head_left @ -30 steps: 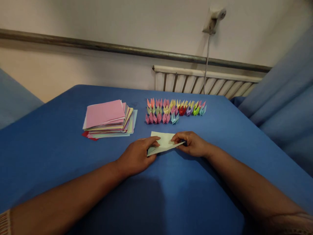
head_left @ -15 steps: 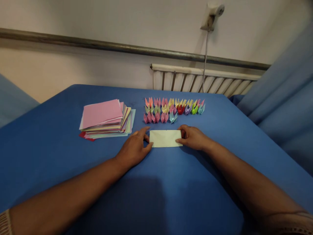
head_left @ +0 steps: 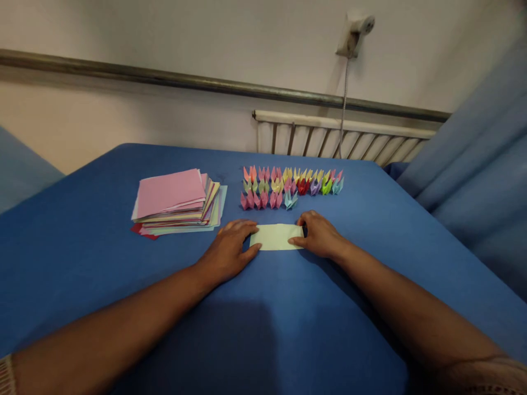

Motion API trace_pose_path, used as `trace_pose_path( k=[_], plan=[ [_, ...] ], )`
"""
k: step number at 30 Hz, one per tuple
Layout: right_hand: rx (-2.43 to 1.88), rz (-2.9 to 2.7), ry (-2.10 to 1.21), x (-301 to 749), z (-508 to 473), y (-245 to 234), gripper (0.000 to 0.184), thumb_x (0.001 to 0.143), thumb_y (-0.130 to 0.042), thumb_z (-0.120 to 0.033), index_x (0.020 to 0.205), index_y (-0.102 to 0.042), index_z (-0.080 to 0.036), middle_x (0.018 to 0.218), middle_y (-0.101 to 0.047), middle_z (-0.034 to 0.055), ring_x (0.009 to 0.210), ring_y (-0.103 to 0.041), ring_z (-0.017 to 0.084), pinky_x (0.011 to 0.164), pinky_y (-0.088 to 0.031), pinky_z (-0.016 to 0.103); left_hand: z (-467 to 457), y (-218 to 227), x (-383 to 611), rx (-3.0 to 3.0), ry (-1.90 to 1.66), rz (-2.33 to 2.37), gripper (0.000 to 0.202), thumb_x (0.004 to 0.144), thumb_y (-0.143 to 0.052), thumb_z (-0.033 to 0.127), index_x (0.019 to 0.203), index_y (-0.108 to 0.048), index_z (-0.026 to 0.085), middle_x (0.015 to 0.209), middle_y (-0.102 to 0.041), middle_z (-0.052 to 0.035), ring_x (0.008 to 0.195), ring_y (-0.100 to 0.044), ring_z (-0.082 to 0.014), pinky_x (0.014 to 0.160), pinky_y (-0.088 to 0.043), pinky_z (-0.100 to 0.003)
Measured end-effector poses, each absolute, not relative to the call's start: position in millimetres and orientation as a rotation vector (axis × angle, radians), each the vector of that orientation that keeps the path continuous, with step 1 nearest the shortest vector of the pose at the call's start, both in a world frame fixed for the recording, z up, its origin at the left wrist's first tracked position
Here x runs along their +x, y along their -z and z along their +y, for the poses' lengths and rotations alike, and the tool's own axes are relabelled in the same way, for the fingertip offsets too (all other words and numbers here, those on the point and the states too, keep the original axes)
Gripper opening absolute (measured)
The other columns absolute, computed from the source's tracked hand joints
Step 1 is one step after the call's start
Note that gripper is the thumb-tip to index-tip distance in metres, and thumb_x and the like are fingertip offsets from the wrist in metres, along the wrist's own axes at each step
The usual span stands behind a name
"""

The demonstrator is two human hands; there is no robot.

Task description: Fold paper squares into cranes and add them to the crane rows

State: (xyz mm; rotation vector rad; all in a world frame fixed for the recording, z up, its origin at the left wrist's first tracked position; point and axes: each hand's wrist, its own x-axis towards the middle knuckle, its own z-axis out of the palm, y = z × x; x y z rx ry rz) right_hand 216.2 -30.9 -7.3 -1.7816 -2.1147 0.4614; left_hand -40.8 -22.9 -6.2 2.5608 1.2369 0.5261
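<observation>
A pale green sheet of folded paper [head_left: 275, 237] forms a long rectangle lying on the blue table in front of me. My left hand [head_left: 230, 248] grips its left end, thumb at the near corner and fingers at the far corner. At the right end, my right hand [head_left: 319, 235] holds the paper with its thumb on top and its fingers curled around the far side. A faint crease shows near the middle of the paper.
A stack of coloured paper [head_left: 173, 192] stands at the left, pink on top. Behind the hands, several folded paper cranes [head_left: 290, 186] stand in rows. The blue table [head_left: 263, 340] reaches toward a radiator [head_left: 304, 126]; a blue curtain [head_left: 481, 153] hangs at the right.
My left fingers have come down onto the paper's far left corner. The right thumb has slid a little inward along the paper.
</observation>
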Motion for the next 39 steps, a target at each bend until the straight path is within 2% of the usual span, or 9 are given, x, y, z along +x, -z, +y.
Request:
trace_pose_path(
  k=[5,9,13,16,18,21,25,31,39],
  plan=[
    [-1.86,-2.04,-0.621,211.7,-37.5,-3.5,0.045,0.07,-0.075,-0.04,0.107,-0.056,-0.022,0.085,-0.064,0.0038,0.071,-0.057,0.018,0.061,-0.036,0.029,-22.2,8.0,-40.9,2.571,-0.52,1.23,0.038,0.086,-0.054,0.036,0.118,-0.059,0.017,0.129,-0.058,-0.0105,0.123,-0.048,-0.0265,0.107,-0.034,-0.045],
    [-1.834,-2.035,-0.604,212.3,-35.1,1.5,0.033,0.069,-0.075,-0.038,0.092,-0.061,-0.02,0.085,-0.062,0.0045,0.073,-0.055,0.018,0.063,-0.037,0.029,-23.7,4.8,-39.7,2.523,-0.519,1.26,0.041,0.085,-0.055,0.037,0.12,-0.057,0.015,0.131,-0.057,-0.0121,0.125,-0.047,-0.0277,0.108,-0.033,-0.047],
    [-1.625,-1.834,-0.78,209.7,-29.8,16.2,0.022,0.07,-0.069,-0.028,0.084,-0.055,-0.02,0.078,-0.057,-0.0006,0.068,-0.051,0.014,0.062,-0.039,0.026,-24.6,1.4,-39.4,2.363,-0.586,1.348,0.06,0.082,-0.059,0.038,0.135,-0.044,0.013,0.139,-0.049,-0.0152,0.129,-0.044,-0.0291,0.109,-0.034,-0.048],
    [-1.338,-1.6,-1.07,204.8,-29.5,21.5,0.021,0.072,-0.065,-0.033,0.082,-0.05,-0.022,0.072,-0.054,-0.0039,0.062,-0.049,0.012,0.059,-0.041,0.025,-23.7,0.4,-39.0,2.142,-0.733,1.344,0.074,0.077,-0.064,0.043,0.14,-0.037,0.015,0.141,-0.047,-0.0161,0.127,-0.047,-0.0294,0.107,-0.037,-0.048],
    [-1.18,-1.517,-1.139,201.9,-31.2,20.5,0.027,0.069,-0.068,-0.038,0.079,-0.049,-0.022,0.074,-0.055,-0.003,0.064,-0.05,0.012,0.061,-0.043,0.025,-23.0,-0.5,-38.0,1.93,-0.825,1.259,0.078,0.073,-0.068,0.045,0.139,-0.038,0.015,0.133,-0.055,-0.0153,0.117,-0.056,-0.028,0.099,-0.045,-0.046],
    [-1.074,-1.462,-1.144,199.5,-34.7,16.6,0.033,0.066,-0.073,-0.043,0.075,-0.05,-0.022,0.079,-0.058,-0.0011,0.069,-0.052,0.013,0.067,-0.045,0.026,-22.7,-2.4,-36.5,1.619,-0.862,1.128,0.059,0.073,-0.068,0.046,0.121,-0.055,0.014,0.105,-0.069,-0.0098,0.09,-0.066,-0.0227,0.082,-0.053,-0.038],
    [-1.06,-1.405,-1.232,200.0,-37.5,14.4,0.036,0.065,-0.075,-0.047,0.078,-0.054,-0.021,0.075,-0.059,-0.002,0.066,-0.053,0.013,0.066,-0.045,0.027,-24.7,-4.8,-36.3,1.486,-0.883,1.098,0.037,0.075,-0.067,0.048,0.093,-0.067,0.016,0.081,-0.07,-0.0032,0.072,-0.063,-0.0167,0.068,-0.051,-0.029],
    [-1.11,-1.392,-1.244,203.3,-35.0,15.9,0.039,0.075,-0.065,-0.057,0.083,-0.067,-0.019,0.077,-0.067,0.0009,0.074,-0.06,0.017,0.076,-0.048,0.032,-28.8,-9.1,-35.8,1.5,-0.972,1.156,0.037,0.074,-0.068,0.048,0.09,-0.069,0.015,0.079,-0.069,-0.0025,0.071,-0.06,-0.0164,0.065,-0.05,-0.027],
    [-1.184,-1.454,-1.061,202.4,-35.1,19.4,0.037,0.075,-0.065,-0.055,0.074,-0.07,-0.019,0.065,-0.061,0.0,0.067,-0.056,0.016,0.061,-0.046,0.028,-28.5,-13.4,-35.1,1.529,-0.989,1.198,0.038,0.075,-0.065,0.051,0.087,-0.069,0.015,0.077,-0.067,-0.0022,0.07,-0.059,-0.0166,0.064,-0.048,-0.026]
  ],
)
